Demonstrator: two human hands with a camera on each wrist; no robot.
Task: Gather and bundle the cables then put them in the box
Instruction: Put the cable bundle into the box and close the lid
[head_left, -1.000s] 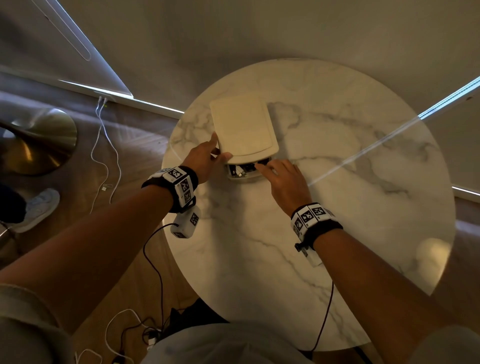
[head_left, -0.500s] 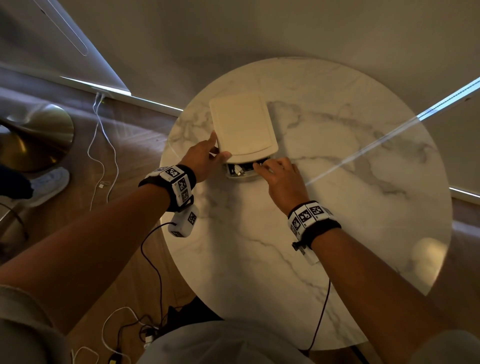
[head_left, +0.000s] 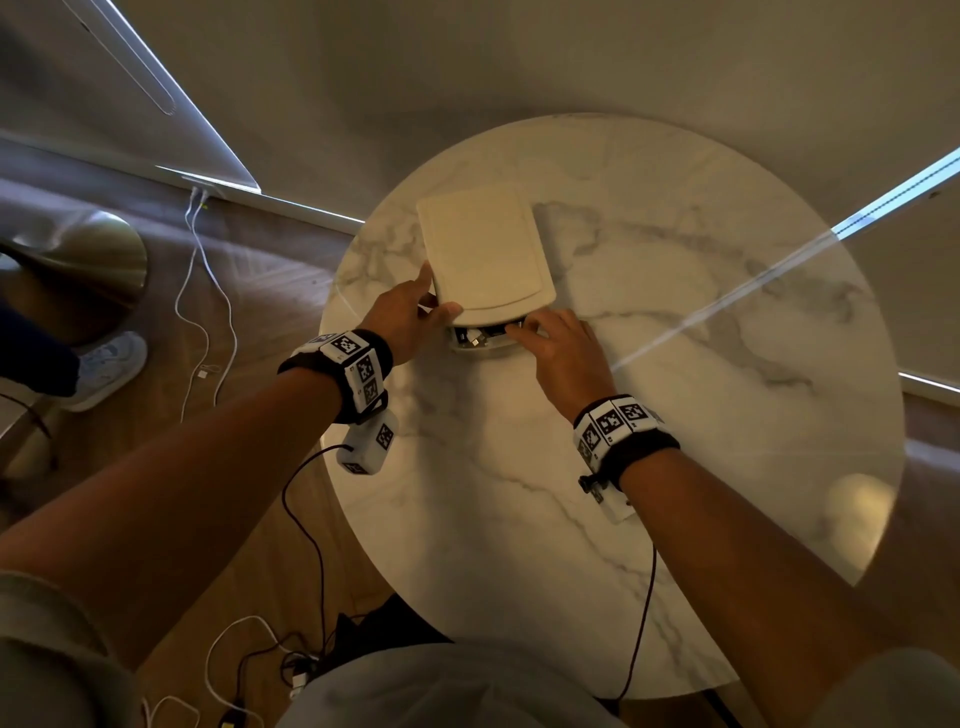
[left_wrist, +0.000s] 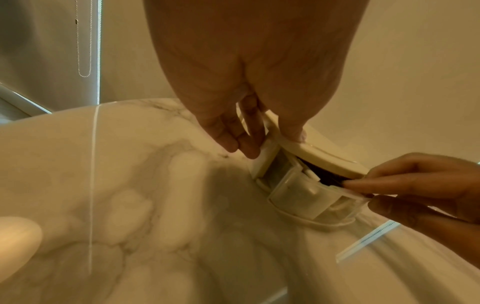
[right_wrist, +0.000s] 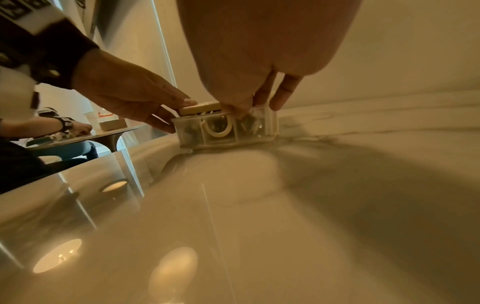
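Observation:
On the round marble table (head_left: 675, 415) stands a clear compartmented box (head_left: 475, 347) (right_wrist: 226, 129) under a cream lid (head_left: 485, 260) that leaves its near end uncovered. My left hand (head_left: 410, 314) pinches the lid's near left corner, thumb on top (left_wrist: 293, 131), fingers at the side. My right hand (head_left: 561, 345) pinches the box's near right wall (left_wrist: 363, 195), fingers reaching into the gap under the lid. A white cable loop (right_wrist: 218, 129) and dark cable ends (head_left: 470, 339) lie in the compartments; the rest is hidden by the lid.
White cables (head_left: 208, 291) run over the wooden floor from a wall socket at the left. A brass lamp base (head_left: 78, 270) and a shoe (head_left: 109, 364) are nearby. More cables (head_left: 249, 654) lie by my feet. Another person sits at a second table (right_wrist: 64, 125).
Almost nothing: both hands stay at the box's near end, and the right fingertips have crept slightly further under the lid's edge.

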